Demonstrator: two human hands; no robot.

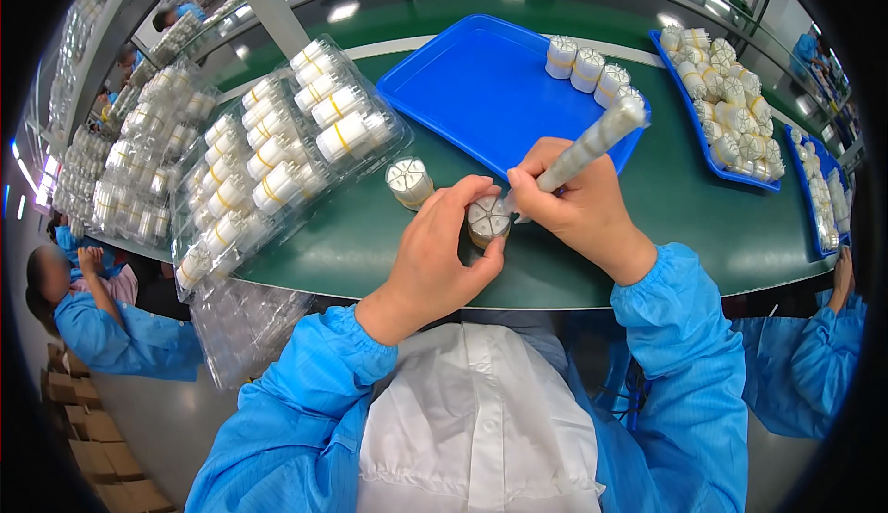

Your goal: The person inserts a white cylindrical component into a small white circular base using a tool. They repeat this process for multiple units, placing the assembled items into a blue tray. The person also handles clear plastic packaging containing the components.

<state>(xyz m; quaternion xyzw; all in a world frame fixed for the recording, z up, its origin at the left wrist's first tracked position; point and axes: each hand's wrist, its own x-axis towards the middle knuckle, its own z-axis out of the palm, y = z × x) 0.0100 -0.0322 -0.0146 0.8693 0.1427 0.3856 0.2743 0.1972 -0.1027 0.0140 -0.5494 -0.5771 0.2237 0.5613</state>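
Between the fingers and thumb of my left hand (427,252) is a round bundle (487,218), its grey top divided into wedge-shaped segments. The hand is closed around its sides, just above the green table. My right hand (585,210) grips a thick pen-like tool (597,140) wrapped in whitish, translucent material. It slants up to the right, and its lower end meets the right edge of the bundle; the exact tip is hard to make out. Another white bundle with a segmented top (408,181) stands on the table, left of and behind my left hand.
A blue tray (462,78) lies ahead, with several bundles along its right side. Clear plastic trays (377,111) at left hold rows of yellow-banded white bundles. Heaped blue trays (743,179) stand at right on the green table (370,249). People in blue sleeves sit on both sides.
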